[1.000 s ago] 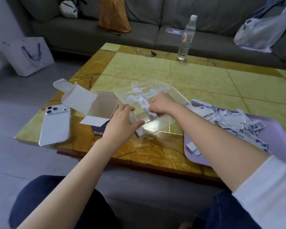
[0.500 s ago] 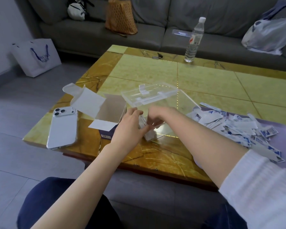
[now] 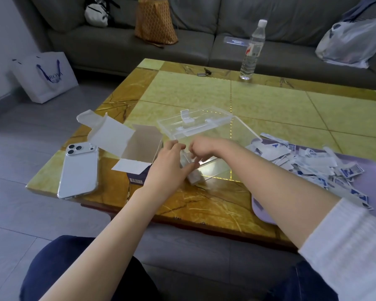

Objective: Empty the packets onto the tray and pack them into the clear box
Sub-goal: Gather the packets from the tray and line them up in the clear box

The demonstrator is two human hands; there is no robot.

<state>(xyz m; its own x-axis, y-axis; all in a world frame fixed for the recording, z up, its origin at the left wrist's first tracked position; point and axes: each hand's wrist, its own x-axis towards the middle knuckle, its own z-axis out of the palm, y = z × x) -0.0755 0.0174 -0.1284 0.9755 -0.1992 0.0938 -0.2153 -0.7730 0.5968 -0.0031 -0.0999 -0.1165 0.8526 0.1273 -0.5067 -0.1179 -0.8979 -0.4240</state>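
The clear box [image 3: 220,135] stands open mid-table, its lid [image 3: 195,123] tipped back. A small stack of white packets [image 3: 194,178] stands inside its near-left corner. My left hand [image 3: 170,165] grips that corner, thumb across the front wall and fingers over the side. My right hand [image 3: 202,149] reaches into the box from the right, its fingers curled down and pinching the top of the stack. A lilac tray [image 3: 369,183] at the right holds a loose pile of several white-and-blue packets [image 3: 302,161].
An open, empty cardboard carton [image 3: 139,146] lies just left of the clear box, and a white phone [image 3: 78,170] lies beside it near the table's left edge. A water bottle [image 3: 252,51] and keys [image 3: 203,73] sit at the far edge, before a grey sofa.
My right hand has sunk lower into the box, bringing its packets down onto the corner stack. My left hand has stayed at the corner, and the two hands are closer together.
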